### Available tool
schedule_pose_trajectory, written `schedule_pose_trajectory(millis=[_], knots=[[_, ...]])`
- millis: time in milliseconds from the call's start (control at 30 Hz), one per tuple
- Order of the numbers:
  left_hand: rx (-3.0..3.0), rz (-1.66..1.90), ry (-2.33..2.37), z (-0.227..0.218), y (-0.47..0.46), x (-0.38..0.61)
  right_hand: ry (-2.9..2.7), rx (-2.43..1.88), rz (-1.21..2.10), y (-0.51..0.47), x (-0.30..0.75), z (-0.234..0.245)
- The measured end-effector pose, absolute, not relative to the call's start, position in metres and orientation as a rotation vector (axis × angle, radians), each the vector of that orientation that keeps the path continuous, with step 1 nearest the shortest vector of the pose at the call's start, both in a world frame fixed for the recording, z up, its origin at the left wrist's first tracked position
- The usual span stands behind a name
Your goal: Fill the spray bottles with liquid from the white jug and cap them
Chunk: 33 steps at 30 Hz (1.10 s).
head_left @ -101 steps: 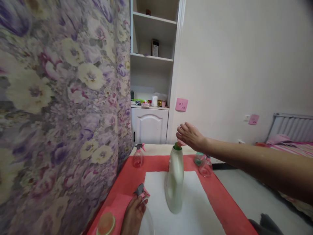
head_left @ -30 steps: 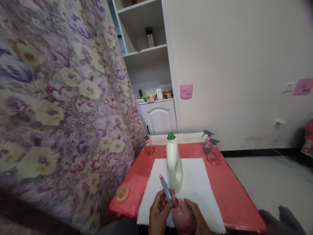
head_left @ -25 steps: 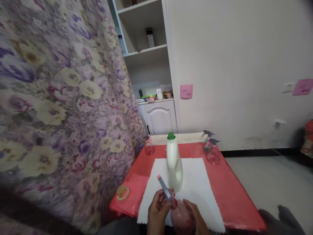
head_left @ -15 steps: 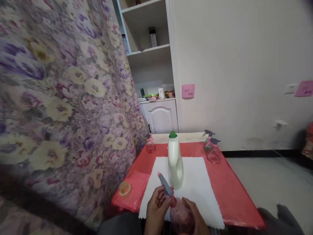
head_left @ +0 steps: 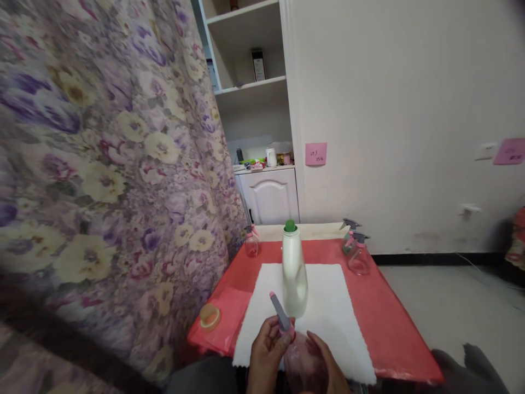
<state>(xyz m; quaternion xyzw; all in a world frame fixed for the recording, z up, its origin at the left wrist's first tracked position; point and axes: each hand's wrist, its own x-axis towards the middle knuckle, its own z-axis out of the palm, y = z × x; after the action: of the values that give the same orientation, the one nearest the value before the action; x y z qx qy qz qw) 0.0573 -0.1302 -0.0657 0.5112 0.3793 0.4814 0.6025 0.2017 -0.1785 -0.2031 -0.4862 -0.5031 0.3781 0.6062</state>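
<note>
Fingers (head_left: 270, 330) of the left hand (head_left: 266, 353) clamp the spray head (head_left: 280, 313); the right hand (head_left: 327, 355) grips the bottle (head_left: 301, 357) below, presumably steadying it, at the white mat's (head_left: 340, 323) near edge.

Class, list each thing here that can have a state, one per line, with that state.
Held spray bottle: spray head at its neck, tightness unclear
Left hand: gripping that head
Right hand: wrapped round that bottle
Detergent jug: upright, uncapped
Left spray bottle: upright, head on
Right clear spray bottle: upright, head on
Green spray bottle: upright, head on
Tape roll: flat
White sheet: flat
Cabinet door: shut
</note>
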Motion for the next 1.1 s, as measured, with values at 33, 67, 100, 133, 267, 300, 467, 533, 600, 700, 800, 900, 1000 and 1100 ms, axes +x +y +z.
schedule_pose_trajectory(millis=[33,67,100,133,267,300,467,533,600,700,800,900,1000,1100], knots=[[1.176,1.123,0.881,-0.066,-0.131,0.058,-1.129,-1.126,0.871,-0.179,0.199,-0.203],[1.166,1.133,0.883,-0.066,-0.132,0.058,-1.098,-1.121,0.869,-0.18,0.196,-0.202],[1.152,1.146,0.886,-0.065,-0.133,0.059,-1.07,-1.111,0.869,-0.181,0.194,-0.202],[1.134,1.164,0.89,-0.065,-0.134,0.06,-1.047,-1.097,0.869,-0.182,0.191,-0.201],[1.063,1.218,0.884,-0.063,-0.136,0.063,-0.985,-1.066,0.829,-0.181,0.182,-0.201],[1.06,1.208,0.877,-0.063,-0.136,0.063,-0.981,-1.072,0.806,-0.181,0.182,-0.201],[1.024,1.262,0.884,-0.065,-0.135,0.068,-1.012,-1.127,0.67,-0.18,0.184,-0.204],[1.008,1.282,0.888,-0.067,-0.135,0.07,-1.006,-1.134,0.651,-0.18,0.185,-0.204],[1.004,1.279,0.888,-0.069,-0.134,0.07,-0.996,-1.134,0.661,-0.182,0.185,-0.201],[1.006,1.236,0.876,-0.071,-0.131,0.067,-1.003,-1.121,0.688,-0.185,0.186,-0.195],[1.036,1.167,0.827,-0.071,-0.128,0.062,-1.011,-1.097,0.739,-0.188,0.188,-0.188],[1.052,1.118,0.779,-0.069,-0.126,0.058,-0.988,-1.1,0.807,-0.188,0.19,-0.183],[1.051,1.072,0.76,-0.066,-0.125,0.055,-0.934,-1.074,0.927,-0.187,0.189,-0.173],[1.055,1.024,0.698,-0.063,-0.126,0.052,-0.897,-0.94,1.128,-0.201,0.181,-0.152]])
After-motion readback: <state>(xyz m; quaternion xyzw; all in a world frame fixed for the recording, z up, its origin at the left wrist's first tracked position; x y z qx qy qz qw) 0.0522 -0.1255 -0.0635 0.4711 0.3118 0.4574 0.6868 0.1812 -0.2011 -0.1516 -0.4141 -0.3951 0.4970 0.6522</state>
